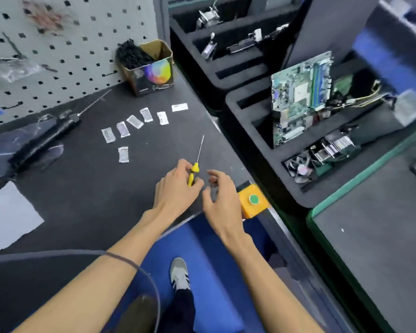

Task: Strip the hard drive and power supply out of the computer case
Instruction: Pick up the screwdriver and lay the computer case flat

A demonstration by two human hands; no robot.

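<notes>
Computer parts were seen in dark foam trays (228,97) past the right edge of the tabletop (87,188). A green circuit board (300,97) was stood on its edge in one tray slot, and a fan part (303,167) was laid in the slot nearer the person. No hard drive or power supply could be told apart for sure among the blurred parts.

A yellow screwdriver (194,169) was gripped by the left hand (175,188) near the right front corner of the tabletop, with its thin metal tip pointed toward the back edge. The right hand (222,200) was held just beside it, fingers loosely bent, with nothing in it.

An orange box with a green button (252,200) was fixed at the right front corner. Small white packets (135,126) were spread across the middle. A cardboard box (151,68) of black bits was set at the back edge, by the pegboard (58,44).
</notes>
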